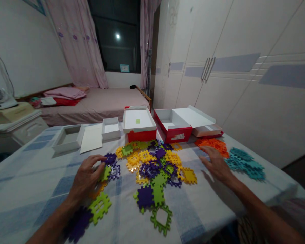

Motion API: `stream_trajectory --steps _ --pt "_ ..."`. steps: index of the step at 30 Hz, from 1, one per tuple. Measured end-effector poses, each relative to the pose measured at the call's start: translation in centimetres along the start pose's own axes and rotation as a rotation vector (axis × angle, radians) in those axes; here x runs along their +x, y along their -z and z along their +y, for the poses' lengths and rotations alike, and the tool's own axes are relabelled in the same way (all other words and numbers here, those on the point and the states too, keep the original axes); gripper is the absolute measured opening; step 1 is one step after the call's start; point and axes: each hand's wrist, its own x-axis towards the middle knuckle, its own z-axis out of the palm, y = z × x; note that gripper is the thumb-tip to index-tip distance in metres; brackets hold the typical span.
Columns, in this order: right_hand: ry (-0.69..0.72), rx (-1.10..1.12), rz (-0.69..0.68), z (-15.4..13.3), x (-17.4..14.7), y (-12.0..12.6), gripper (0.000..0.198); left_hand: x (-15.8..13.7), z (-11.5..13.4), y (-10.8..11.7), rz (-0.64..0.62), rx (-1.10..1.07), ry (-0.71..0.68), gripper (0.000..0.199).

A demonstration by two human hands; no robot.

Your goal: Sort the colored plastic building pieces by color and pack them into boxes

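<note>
Fingers apart, my left hand point(87, 174) rests at the left group of interlocking plastic tiles. Its fingertips reach a purple tile point(110, 158), and the thumb lies at a green tile point(106, 173); the hand partly hides an orange tile point(98, 189). Nearer me are a green window tile point(100, 207) and a dark purple tile point(78, 223) partly behind my forearm. My right hand point(215, 164) is open and holds nothing, beside the pile of orange tiles point(215, 145). Teal tiles point(245, 164) lie to its right. Between my hands spreads a mixed heap with yellow tiles point(189, 175).
Behind the tiles stand a red box with a white tray point(139, 120), an open red box point(178, 134), a small white box point(111, 128) and a grey-white tray point(68, 138). A checked cloth point(127, 217) covers the table. Beyond are a bed point(112, 100) and wardrobe point(234, 67).
</note>
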Motion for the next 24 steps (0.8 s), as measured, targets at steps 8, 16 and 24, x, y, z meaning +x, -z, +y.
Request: stream_trajectory --steps 8,16,24 --pt "0.193 0.091 -0.271 -14.6 -0.2 -3.9 0.049 0.0 -2.2 -1.6 -0.094 0.127 -0.088 0.046" --pt "0.451 0.342 -0.307 -19.2 2.1 -3.3 0.036 -0.1 -2.1 -1.9 -0.103 0.114 -0.076 0.047" --pt "0.040 0.014 -0.259 -14.6 9.0 -6.9 0.034 -0.1 -2.1 -1.9 -0.116 0.120 -0.079 0.049"
